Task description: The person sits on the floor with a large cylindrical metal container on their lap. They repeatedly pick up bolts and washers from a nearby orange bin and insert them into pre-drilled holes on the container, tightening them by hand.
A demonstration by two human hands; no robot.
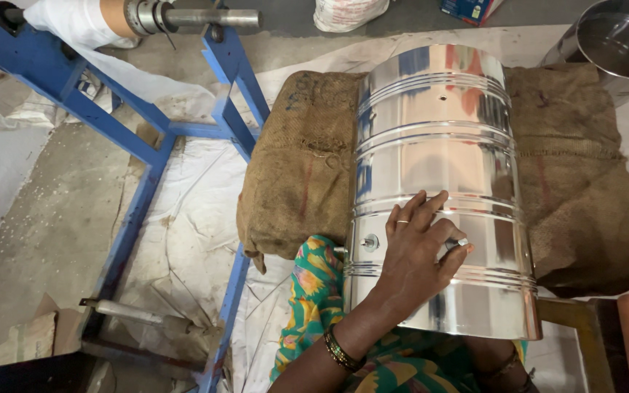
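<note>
We press left hand (416,251) flat, fingers spread, on steel drum (438,182); right hand hidden, cannot tell. Drum may roll off burlap sack (300,167).

Steel drum (438,145): mirror-bright silver with ribbed bands, reflecting blue and red. Burlap sack (300,167): coarse brown weave. Metal frame (140,196): blue paint. Garment (314,291): green with yellow, pink and orange floral print. Bangles (340,351): gold and dark.
</note>
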